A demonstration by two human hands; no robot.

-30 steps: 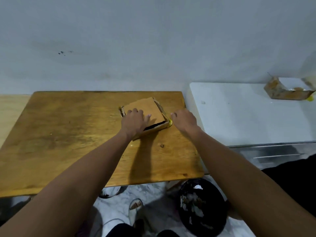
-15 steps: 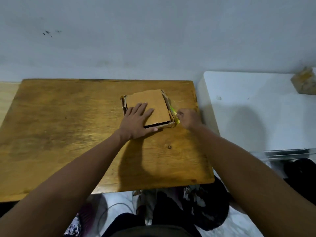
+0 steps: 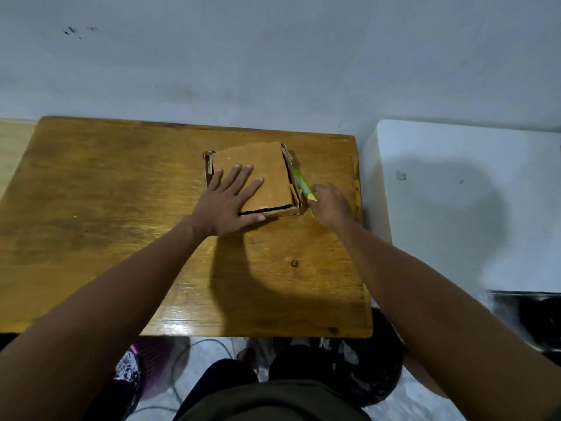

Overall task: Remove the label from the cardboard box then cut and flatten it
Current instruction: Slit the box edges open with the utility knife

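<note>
A brown cardboard box (image 3: 267, 171), pressed nearly flat, lies on the wooden table (image 3: 121, 214) towards its far right. My left hand (image 3: 227, 202) rests palm down on the box's near left part, fingers spread and straight. My right hand (image 3: 329, 205) sits just right of the box with its fingers curled round a yellow-green cutter (image 3: 302, 185), whose tip lies along the box's right edge.
A white counter (image 3: 455, 208) stands right of the table, close to my right arm. A grey wall runs behind both. Under the table's near edge are a dark bin (image 3: 373, 369), a cable and my legs.
The view has tilted down and the table looks closer. My left hand's fingers have spread flatter over the box. My right hand stays at the box's right edge with the cutter.
</note>
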